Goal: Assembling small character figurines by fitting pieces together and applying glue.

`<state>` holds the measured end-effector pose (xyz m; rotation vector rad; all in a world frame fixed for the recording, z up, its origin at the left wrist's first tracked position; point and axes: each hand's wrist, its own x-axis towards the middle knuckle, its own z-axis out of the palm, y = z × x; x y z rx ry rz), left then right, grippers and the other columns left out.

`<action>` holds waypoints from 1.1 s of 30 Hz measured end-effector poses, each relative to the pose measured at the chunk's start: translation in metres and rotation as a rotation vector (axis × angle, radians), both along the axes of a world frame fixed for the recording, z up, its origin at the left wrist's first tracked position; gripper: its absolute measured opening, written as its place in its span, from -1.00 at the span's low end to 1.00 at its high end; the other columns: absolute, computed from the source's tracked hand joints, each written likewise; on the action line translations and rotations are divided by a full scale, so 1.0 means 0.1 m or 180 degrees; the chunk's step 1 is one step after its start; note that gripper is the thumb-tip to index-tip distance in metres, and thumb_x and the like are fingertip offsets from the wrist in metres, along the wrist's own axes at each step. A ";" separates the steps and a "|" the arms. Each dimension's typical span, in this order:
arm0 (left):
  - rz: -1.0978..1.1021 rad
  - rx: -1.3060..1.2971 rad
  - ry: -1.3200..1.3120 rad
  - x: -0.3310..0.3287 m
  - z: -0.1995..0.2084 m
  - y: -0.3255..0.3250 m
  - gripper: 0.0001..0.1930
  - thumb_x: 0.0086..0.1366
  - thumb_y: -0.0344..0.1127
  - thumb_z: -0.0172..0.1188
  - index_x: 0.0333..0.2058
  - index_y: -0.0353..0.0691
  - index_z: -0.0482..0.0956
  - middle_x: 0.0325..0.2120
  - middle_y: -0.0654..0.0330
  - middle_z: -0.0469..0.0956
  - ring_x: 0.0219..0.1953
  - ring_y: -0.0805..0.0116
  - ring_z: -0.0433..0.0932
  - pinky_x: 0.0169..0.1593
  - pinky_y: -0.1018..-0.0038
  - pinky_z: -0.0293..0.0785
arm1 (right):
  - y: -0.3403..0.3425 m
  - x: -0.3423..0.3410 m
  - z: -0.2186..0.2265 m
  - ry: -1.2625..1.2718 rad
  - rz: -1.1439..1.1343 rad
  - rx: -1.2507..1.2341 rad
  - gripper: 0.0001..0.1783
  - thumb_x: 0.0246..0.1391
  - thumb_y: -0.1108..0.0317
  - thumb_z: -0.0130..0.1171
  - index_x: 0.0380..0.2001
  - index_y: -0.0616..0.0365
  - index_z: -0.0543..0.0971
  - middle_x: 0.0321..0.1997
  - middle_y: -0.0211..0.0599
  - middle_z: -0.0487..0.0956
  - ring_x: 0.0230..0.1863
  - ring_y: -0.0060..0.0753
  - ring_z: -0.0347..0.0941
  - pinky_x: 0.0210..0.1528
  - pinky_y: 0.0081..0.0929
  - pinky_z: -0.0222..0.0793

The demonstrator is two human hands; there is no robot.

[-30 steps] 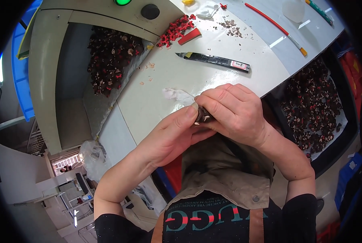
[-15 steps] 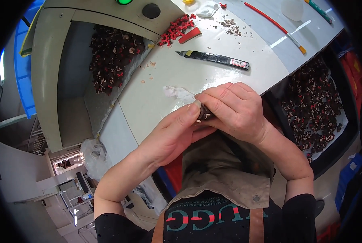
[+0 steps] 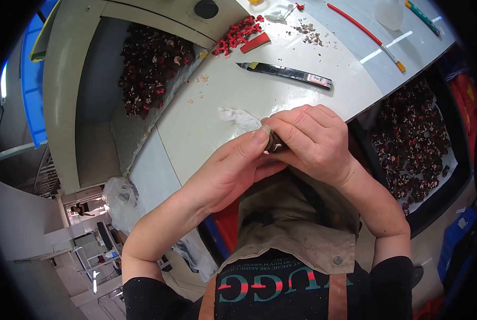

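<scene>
Between both hands, above the table's near edge, is a small dark brown piece (image 3: 274,144) with pale bits on it; its kind I cannot make out. My left hand (image 3: 241,157) pinches it from the left, thumb on top. From the right, my right hand (image 3: 313,136) closes its curled fingers around it, hiding much of it. A crumpled white cloth or tissue (image 3: 239,117) shows just beyond the fingertips. Farther off on the white table lies a black utility knife (image 3: 286,74), its blade end to the left.
An open box (image 3: 91,160) at the left holds a heap of dark pieces (image 3: 155,69). Small red parts (image 3: 237,36), a red strip (image 3: 255,42) and crumbs (image 3: 309,34) lie at the back. A red-handled brush (image 3: 364,33) rests far right. A black tray (image 3: 456,186) of similar pieces stands right.
Both hands keep their grip on the dark piece, which seems slightly turned. The table and its things have shifted a little in the picture as the view moved.
</scene>
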<state>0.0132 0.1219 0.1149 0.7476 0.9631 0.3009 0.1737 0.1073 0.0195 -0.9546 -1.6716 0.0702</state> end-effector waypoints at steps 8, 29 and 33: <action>0.0058 -0.0050 0.0029 0.08 0.03 0.02 -0.46 0.40 0.01 -0.11 0.16 -0.31 0.23 0.07 0.12 0.31 0.11 0.38 0.32 0.21 0.33 0.23 | 0.01 0.04 0.00 -0.0052 -0.0033 0.0003 -0.61 -0.35 0.28 0.35 -0.33 0.12 0.56 -0.35 -0.44 0.57 -0.41 -0.44 0.50 -0.42 -0.51 0.30; 0.0284 0.0409 -0.0305 -0.10 -0.12 -0.14 -0.65 0.33 -0.10 -0.03 -0.20 -0.31 0.50 -0.27 0.26 0.46 -0.19 0.54 0.38 -0.10 0.57 0.35 | -0.13 -0.14 -0.07 -0.0383 0.0139 -0.0488 -0.75 -0.07 0.52 0.19 -0.25 0.34 0.52 -0.23 -0.08 0.57 -0.23 -0.07 0.51 -0.17 -0.31 0.43; 0.0141 0.0393 -0.0339 -0.08 -0.15 -0.11 -0.59 0.31 -0.05 -0.01 -0.11 -0.32 0.45 -0.11 0.11 0.36 -0.03 0.33 0.27 0.00 0.36 0.26 | -0.13 -0.10 -0.08 -0.0431 0.0101 -0.0492 -0.76 -0.05 0.51 0.17 -0.25 0.36 0.51 -0.23 -0.05 0.56 -0.22 -0.06 0.51 -0.16 -0.30 0.43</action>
